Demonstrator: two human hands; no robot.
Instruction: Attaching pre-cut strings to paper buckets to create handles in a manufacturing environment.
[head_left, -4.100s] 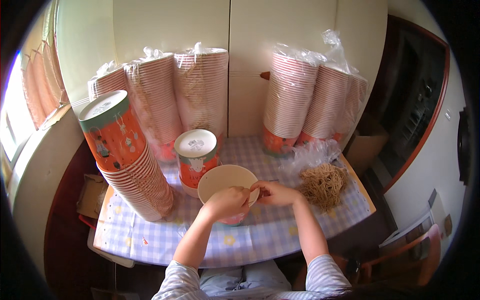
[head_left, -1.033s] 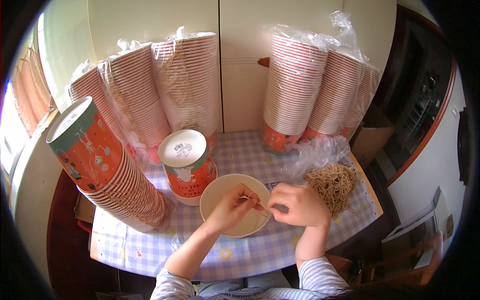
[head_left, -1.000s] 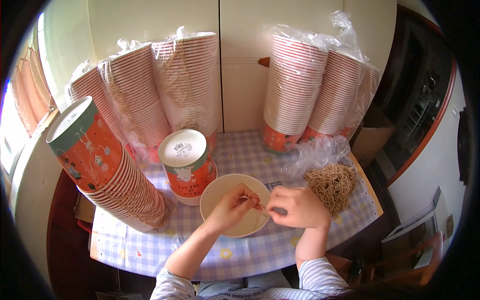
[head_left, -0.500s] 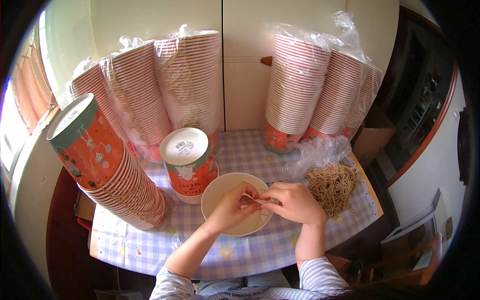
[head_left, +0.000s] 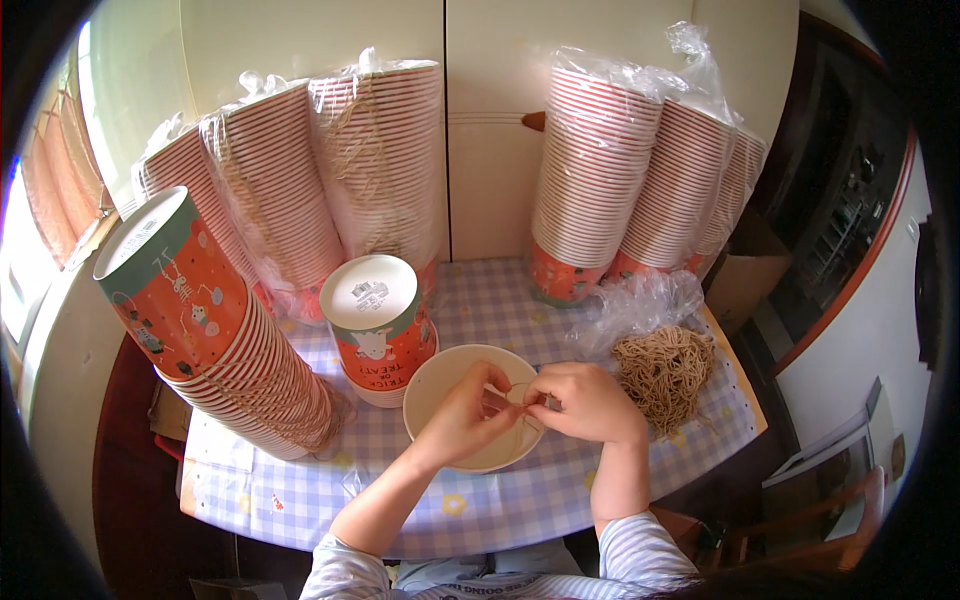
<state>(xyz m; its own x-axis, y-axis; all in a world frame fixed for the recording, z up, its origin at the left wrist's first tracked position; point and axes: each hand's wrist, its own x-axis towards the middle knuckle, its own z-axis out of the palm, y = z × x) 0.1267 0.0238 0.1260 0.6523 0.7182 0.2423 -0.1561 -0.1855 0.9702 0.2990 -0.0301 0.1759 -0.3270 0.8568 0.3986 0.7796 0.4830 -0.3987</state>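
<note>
While a blue-checked tablecloth [head_left: 540, 510] is lying spread before me, tall plastic-wrapped stacks of paper tubs [head_left: 597, 160] are lining its far side. An open tub [head_left: 435, 385] is sitting mouth-up near the front; a tangle of tan string [head_left: 664, 378] is lying to its right. Above the tub, the left hand [head_left: 468, 412] and right hand [head_left: 585, 402] are holding fingertips close together, pinched narrowly on a thin cord [head_left: 518, 386].

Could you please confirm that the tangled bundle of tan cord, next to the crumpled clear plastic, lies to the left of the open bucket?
Not quite: the bundle of tan cord, next to the crumpled clear plastic, lies to the right of the open bucket, as the head view shows.
</note>
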